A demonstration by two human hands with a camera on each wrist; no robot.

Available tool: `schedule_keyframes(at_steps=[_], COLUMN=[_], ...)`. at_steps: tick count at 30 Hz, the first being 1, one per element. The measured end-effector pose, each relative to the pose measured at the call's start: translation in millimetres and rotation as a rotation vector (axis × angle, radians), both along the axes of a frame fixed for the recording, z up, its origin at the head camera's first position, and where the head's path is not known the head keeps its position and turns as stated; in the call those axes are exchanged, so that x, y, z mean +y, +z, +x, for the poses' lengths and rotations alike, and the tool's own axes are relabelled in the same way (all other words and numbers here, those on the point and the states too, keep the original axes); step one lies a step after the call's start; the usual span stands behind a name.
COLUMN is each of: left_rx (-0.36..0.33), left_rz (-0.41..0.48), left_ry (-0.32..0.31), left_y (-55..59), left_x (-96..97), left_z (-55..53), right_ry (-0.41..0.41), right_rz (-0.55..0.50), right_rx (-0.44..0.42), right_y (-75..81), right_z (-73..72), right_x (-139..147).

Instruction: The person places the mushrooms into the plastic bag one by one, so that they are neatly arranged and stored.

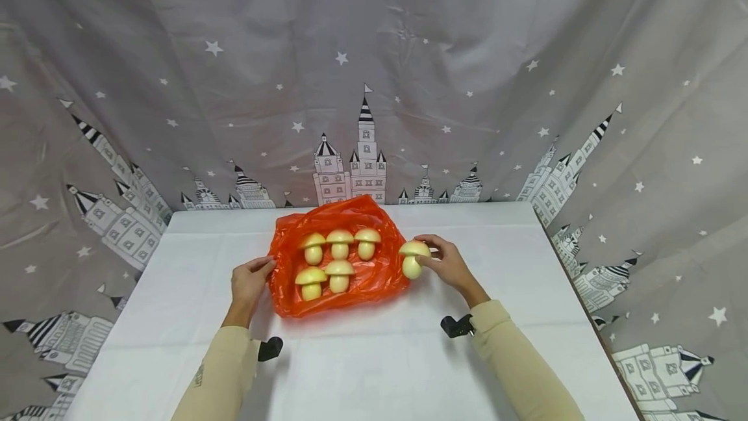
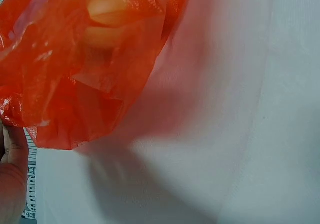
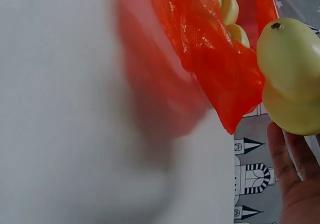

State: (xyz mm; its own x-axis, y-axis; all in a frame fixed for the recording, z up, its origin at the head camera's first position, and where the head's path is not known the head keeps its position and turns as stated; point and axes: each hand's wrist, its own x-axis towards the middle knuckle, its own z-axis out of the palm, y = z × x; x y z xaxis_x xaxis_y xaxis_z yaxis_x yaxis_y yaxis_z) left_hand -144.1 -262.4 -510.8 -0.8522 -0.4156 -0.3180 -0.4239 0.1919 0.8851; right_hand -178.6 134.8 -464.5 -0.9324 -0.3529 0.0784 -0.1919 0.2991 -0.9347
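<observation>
A red plastic bag (image 1: 374, 278) lies spread on the table with its mouth upward, and several yellow toy mushrooms (image 1: 339, 276) stand inside in two rows. At the bag's left edge, my left hand (image 1: 248, 284) pinches the plastic between thumb and fingers. My right hand (image 1: 447, 264) holds another yellow mushroom (image 1: 412, 258) by its side, right at the bag's right edge. In the right wrist view this mushroom (image 3: 290, 73) shows its stem end, with fingers (image 3: 285, 159) below the cap. The left wrist view shows the bag's crumpled side (image 2: 100, 103), a mushroom faintly visible through it.
The white table (image 1: 374, 369) spreads in front of and around the bag. Behind it hangs a grey curtain (image 1: 251, 83) printed with castles and stars. A black wrist-camera mount (image 1: 270, 349) sticks out from the left sleeve, and another mount (image 1: 456, 326) from the right.
</observation>
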Motion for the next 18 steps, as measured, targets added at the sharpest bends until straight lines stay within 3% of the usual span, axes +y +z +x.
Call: schedule_keyframes(at_steps=[10,18], left_rx=[0.009,0.01], left_rz=[-0.001,-0.003], left_ry=[-0.008,-0.01], left_y=[-0.3,-0.6], left_x=[0.3,0.3], left_z=[-1.8,-0.7], right_ry=[0.072,0.132], right_rz=[0.01,0.066], right_rx=[-0.014,-0.012], right_y=[5.6,-17.7], right_z=[-5.2,-23.9], right_x=[-16,-30])
